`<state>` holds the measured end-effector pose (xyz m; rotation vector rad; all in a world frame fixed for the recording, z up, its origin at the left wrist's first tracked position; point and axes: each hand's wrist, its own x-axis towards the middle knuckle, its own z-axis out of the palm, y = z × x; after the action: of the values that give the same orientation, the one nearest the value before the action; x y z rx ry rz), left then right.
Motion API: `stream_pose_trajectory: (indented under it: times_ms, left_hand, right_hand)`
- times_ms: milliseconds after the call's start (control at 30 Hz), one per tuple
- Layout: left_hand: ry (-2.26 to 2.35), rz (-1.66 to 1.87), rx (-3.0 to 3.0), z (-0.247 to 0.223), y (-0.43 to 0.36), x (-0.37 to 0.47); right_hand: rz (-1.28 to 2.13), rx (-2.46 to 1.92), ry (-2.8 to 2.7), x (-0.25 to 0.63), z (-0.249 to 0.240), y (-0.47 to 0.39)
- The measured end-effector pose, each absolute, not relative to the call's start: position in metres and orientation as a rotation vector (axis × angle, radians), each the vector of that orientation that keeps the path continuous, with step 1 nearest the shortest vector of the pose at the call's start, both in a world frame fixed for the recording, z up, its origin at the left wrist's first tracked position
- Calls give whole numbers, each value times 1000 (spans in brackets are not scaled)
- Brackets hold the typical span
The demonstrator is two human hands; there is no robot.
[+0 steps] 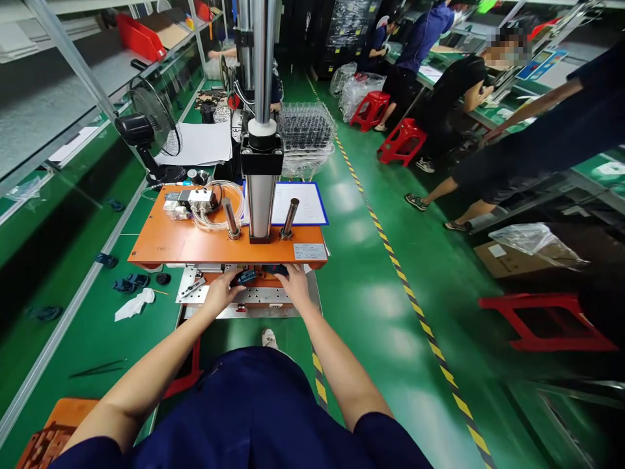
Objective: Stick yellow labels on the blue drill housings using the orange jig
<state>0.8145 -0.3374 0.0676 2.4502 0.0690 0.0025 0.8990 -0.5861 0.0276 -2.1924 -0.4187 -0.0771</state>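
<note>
Leftmost, the green worktop point(161, 358) carries dark tweezers point(97, 369), a crumpled white tissue point(135, 305), several loose dark blue pieces point(125, 284) and a round black cap point(163, 279), with a black fan point(150, 117) behind them. Next comes the press, its orange plate point(176, 244) topped by coiled clear tubing point(215, 218) and an upright cylinder point(260, 208). At its front, the left hand point(222, 291) has thumb and fingers parted around the left end of a dark blue part point(247, 277), which lies over the metal base point(266, 296) just ahead of the plate's edge; how firm the grip is, I cannot tell. The right hand point(294, 286) reaches in opposite, fingertips partly under the edge beside another dark piece point(275, 268); whether it holds that is unclear. The step looks like handling or seating parts at the press, and the next move probably calls for steady alignment and fingers kept clear of the plate. Further right, yellow-and-black tape point(398, 260) crosses the glossy green floor point(351, 299) towards red stools point(407, 140) and co-workers point(454, 91) at another bench.
</note>
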Motion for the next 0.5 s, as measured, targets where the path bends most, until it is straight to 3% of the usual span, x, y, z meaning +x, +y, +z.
stream_pose_trajectory:
  times_ms: [267, 500]
  left_hand:
    - [-71, -107, 2540, 48, -378, 894]
    - [-38, -96, 2544, 31, -391, 888]
  right_hand:
    - [-202, -2042, -25, 805, -9, -653]
    - [-128, -1923, 216, 819, -31, -670]
